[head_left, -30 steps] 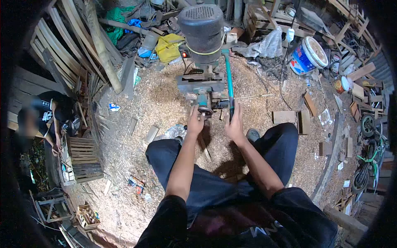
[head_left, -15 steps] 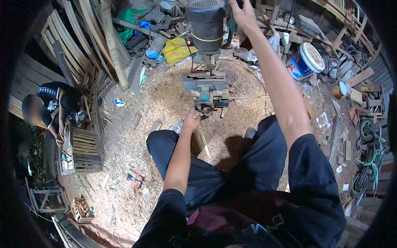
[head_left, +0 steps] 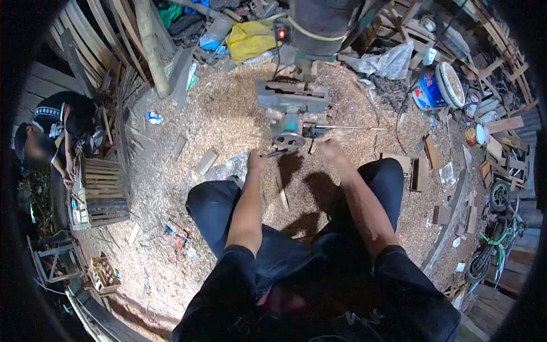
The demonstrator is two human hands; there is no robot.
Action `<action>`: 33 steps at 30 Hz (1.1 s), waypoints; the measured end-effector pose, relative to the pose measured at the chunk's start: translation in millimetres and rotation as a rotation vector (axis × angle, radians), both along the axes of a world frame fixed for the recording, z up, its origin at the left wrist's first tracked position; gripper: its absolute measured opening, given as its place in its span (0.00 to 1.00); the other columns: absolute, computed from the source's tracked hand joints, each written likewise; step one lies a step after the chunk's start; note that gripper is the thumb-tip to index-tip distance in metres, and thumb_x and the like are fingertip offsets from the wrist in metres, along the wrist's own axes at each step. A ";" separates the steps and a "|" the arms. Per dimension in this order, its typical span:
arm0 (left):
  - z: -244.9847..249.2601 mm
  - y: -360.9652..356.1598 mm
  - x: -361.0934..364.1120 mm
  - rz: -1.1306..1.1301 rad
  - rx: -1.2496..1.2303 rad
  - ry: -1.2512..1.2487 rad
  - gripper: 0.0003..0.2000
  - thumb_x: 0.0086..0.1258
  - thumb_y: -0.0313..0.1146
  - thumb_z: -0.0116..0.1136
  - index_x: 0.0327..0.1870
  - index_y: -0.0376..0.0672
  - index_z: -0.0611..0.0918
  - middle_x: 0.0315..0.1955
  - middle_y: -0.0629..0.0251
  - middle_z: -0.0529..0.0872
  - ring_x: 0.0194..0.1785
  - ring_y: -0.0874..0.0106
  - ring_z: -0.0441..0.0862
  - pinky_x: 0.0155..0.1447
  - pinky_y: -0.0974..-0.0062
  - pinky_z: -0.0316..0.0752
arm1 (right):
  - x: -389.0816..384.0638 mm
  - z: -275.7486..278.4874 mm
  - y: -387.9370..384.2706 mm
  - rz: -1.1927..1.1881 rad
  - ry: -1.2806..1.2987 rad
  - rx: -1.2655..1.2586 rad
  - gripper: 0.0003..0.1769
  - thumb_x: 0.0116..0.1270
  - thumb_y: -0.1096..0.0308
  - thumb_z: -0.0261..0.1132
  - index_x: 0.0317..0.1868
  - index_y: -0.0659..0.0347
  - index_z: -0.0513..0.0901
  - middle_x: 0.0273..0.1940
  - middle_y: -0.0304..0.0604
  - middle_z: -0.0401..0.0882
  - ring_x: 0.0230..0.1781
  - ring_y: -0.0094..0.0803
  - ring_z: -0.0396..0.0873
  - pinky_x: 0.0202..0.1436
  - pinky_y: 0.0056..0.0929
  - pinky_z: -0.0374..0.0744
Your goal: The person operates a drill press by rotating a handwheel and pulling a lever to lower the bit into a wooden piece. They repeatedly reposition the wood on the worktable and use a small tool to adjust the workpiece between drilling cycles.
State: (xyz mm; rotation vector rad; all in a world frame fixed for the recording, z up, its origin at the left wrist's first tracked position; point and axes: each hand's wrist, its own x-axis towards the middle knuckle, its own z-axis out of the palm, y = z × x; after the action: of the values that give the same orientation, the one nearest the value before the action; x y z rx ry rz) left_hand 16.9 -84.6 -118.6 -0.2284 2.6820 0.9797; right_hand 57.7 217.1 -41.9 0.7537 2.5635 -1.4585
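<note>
In front of me stands a machine with a large dark motor housing (head_left: 325, 25) above a metal vise (head_left: 293, 97) and a round handwheel (head_left: 289, 141). My left hand (head_left: 257, 161) is closed around the end of a dark bar-like handle (head_left: 276, 153) just below the wheel. Whether that bar joins the machine I cannot make out. My right hand (head_left: 330, 151) is low, to the right of the wheel and near a small crank (head_left: 313, 146). Motion smears its fingers. From the vise area a thin rod (head_left: 353, 127) sticks out to the right.
Wood shavings (head_left: 228, 125) cover the floor. On the left a person (head_left: 62, 125) leans over a slatted wooden crate (head_left: 102, 188). A white-and-blue bucket (head_left: 439, 85), wood offcuts (head_left: 420, 174) and a small bike (head_left: 496, 233) are on the right. Long boards (head_left: 125, 40) lean at upper left.
My right hand has come down from beside the motor to the right of the handwheel. My left hand has moved slightly left, with the dark bar now showing. The view has shifted, bringing the machine closer.
</note>
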 end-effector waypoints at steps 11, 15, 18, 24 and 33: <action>-42.3 3.7 -6.7 0.088 0.223 -0.244 0.16 0.65 0.45 0.63 0.34 0.38 0.88 0.28 0.57 0.88 0.35 0.68 0.87 0.41 0.73 0.77 | 28.7 22.2 -26.6 0.314 0.087 0.201 0.22 0.60 0.64 0.63 0.53 0.69 0.76 0.45 0.66 0.81 0.49 0.60 0.79 0.56 0.49 0.76; -69.9 -2.5 -9.8 0.169 0.153 -0.326 0.17 0.69 0.40 0.58 0.48 0.35 0.83 0.37 0.53 0.86 0.28 0.62 0.86 0.33 0.69 0.81 | 31.6 27.9 -20.6 0.312 0.022 0.162 0.20 0.61 0.62 0.63 0.49 0.68 0.78 0.41 0.66 0.82 0.47 0.60 0.80 0.53 0.49 0.77; -64.5 -12.1 -8.1 0.178 0.454 -0.427 0.20 0.70 0.44 0.57 0.47 0.32 0.81 0.34 0.53 0.84 0.34 0.64 0.86 0.36 0.68 0.81 | 30.1 21.0 -16.6 0.291 -0.024 0.213 0.24 0.61 0.62 0.64 0.56 0.66 0.77 0.47 0.63 0.82 0.50 0.57 0.80 0.56 0.43 0.77; 27.9 0.5 4.2 0.038 0.413 -0.273 0.17 0.68 0.43 0.57 0.41 0.35 0.84 0.31 0.57 0.83 0.34 0.67 0.84 0.38 0.71 0.78 | 23.2 38.1 -17.2 0.290 -0.026 0.220 0.25 0.64 0.58 0.63 0.56 0.66 0.76 0.45 0.63 0.82 0.48 0.54 0.82 0.53 0.43 0.78; 51.2 13.2 10.2 -0.005 0.419 -0.105 0.16 0.63 0.39 0.61 0.36 0.29 0.81 0.26 0.53 0.83 0.31 0.64 0.84 0.41 0.67 0.79 | -1.0 102.4 4.5 -0.012 0.193 0.139 0.32 0.66 0.49 0.63 0.58 0.69 0.73 0.45 0.63 0.82 0.47 0.54 0.82 0.52 0.44 0.78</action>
State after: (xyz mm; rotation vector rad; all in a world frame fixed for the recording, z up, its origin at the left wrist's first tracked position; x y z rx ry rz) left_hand 27.1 -71.4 -67.5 -0.1786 2.3155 1.4511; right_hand 56.6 221.6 60.5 0.6760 2.8331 -1.4339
